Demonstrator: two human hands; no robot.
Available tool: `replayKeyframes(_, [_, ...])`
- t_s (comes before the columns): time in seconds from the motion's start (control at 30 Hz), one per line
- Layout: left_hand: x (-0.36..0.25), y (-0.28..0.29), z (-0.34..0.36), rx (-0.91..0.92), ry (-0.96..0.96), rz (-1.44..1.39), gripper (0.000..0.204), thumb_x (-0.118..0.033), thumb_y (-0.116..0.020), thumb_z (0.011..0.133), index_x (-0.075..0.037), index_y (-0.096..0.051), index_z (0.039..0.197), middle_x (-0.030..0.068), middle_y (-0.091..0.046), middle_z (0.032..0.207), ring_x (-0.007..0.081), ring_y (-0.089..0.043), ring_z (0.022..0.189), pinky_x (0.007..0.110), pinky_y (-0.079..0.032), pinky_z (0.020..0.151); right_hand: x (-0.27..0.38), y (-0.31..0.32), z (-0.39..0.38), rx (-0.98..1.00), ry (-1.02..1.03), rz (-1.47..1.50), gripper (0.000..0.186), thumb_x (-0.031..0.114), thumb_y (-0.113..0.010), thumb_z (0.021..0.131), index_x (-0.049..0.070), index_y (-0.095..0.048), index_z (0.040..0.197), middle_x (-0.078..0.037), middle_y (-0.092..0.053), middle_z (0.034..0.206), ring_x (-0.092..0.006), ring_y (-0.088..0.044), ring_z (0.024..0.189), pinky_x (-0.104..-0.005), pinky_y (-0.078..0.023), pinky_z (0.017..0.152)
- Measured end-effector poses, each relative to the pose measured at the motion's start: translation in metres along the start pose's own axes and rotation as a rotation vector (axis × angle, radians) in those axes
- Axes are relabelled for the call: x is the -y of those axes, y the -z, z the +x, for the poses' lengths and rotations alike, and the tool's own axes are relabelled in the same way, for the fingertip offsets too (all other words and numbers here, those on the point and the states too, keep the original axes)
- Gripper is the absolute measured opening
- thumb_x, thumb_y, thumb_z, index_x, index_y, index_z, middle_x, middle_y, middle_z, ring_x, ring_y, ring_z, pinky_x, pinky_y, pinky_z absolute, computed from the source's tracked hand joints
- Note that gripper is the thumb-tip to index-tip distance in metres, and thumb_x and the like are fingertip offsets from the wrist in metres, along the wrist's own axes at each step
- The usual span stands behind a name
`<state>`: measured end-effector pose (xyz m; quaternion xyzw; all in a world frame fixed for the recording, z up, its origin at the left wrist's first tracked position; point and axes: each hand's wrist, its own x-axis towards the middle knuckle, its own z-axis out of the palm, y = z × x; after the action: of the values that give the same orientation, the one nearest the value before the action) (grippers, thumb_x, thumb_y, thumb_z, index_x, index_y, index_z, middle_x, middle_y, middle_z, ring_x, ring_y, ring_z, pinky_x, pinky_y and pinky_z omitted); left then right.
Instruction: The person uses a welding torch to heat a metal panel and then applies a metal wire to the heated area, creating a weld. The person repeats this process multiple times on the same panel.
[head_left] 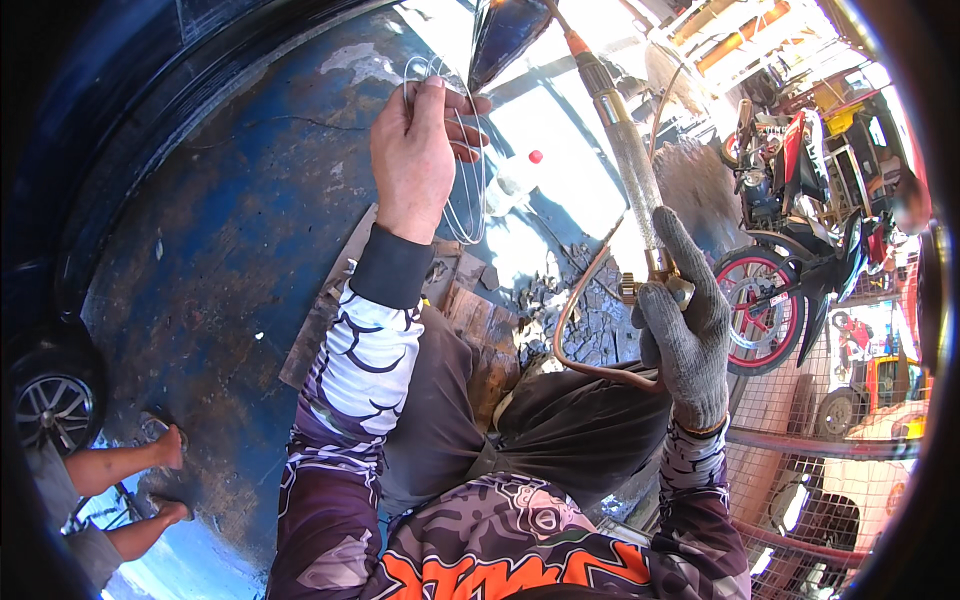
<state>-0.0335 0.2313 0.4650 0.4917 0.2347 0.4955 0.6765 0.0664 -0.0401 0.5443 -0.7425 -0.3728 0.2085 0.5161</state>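
Note:
My left hand (418,165), bare, is closed on a looped coil of thin pale wire (477,200) whose loops hang past the fingers. A grey knitted glove covers my right hand (688,320). It grips a brass-coloured gas torch (630,160) near the valve knobs at its rear. The torch slants up and slightly left, its nozzle end close to the top edge of the view. Just left of that end is a dark, shiny, pointed metal piece (500,40). A brown hose (572,350) curves by the torch and my right wrist.
Worn wooden boards (475,335) lie before my knees, beside broken dark debris (590,300). A small red round thing (536,157) lies farther off. At right stand a motorcycle (770,290) and wire mesh (790,420). Another person's legs (125,465) and a car wheel (52,410) are at left.

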Motion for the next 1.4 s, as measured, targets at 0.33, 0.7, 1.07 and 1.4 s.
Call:
replayKeyframes(0.33, [0.001,0.001,-0.001,0.001,-0.005,0.020,0.032,-0.027,-0.043,0.110,-0.003,-0.061,0.100,0.0171,-0.077,0.098,0.0204,-0.074,0.069,0.031,-0.058,0.060,0.000,-0.001,0.000,0.005,0.009,-0.034,0.061,0.008,-0.064,0.099,0.006,-0.045,0.156,-0.001,-0.063,0.075,-0.0021,-0.046,0.051,-0.0187,-0.035,0.044])
replayKeyframes(0.7, [0.001,0.001,0.000,0.000,-0.008,0.007,0.031,-0.028,-0.044,0.110,-0.003,-0.060,0.100,0.0169,-0.077,0.099,0.0202,-0.074,0.069,0.030,-0.058,0.060,-0.001,-0.001,0.000,-0.001,-0.014,-0.023,0.061,0.008,-0.064,0.099,0.006,-0.044,0.156,-0.001,-0.063,0.074,-0.0026,-0.045,0.048,-0.0194,-0.035,0.042])
replayKeyframes(1.07, [0.001,0.000,0.000,-0.001,-0.001,0.023,0.031,-0.029,-0.044,0.110,-0.004,-0.060,0.100,0.0168,-0.077,0.099,0.0201,-0.073,0.069,0.030,-0.058,0.060,0.009,0.000,0.001,0.011,-0.097,0.038,0.062,0.000,-0.066,0.095,-0.003,-0.045,0.153,-0.016,-0.054,0.152,-0.0175,-0.056,0.130,-0.0331,-0.047,0.107])
replayKeyframes(1.4, [0.003,0.001,0.002,0.004,-0.016,-0.004,0.031,-0.027,-0.042,0.112,-0.003,-0.056,0.098,0.0135,-0.077,0.093,0.0156,-0.072,0.062,0.025,-0.054,0.052,0.008,-0.001,0.003,0.020,-0.099,0.065,0.062,-0.001,-0.065,0.095,-0.002,-0.045,0.154,-0.015,-0.053,0.153,-0.0187,-0.055,0.133,-0.0349,-0.045,0.110])
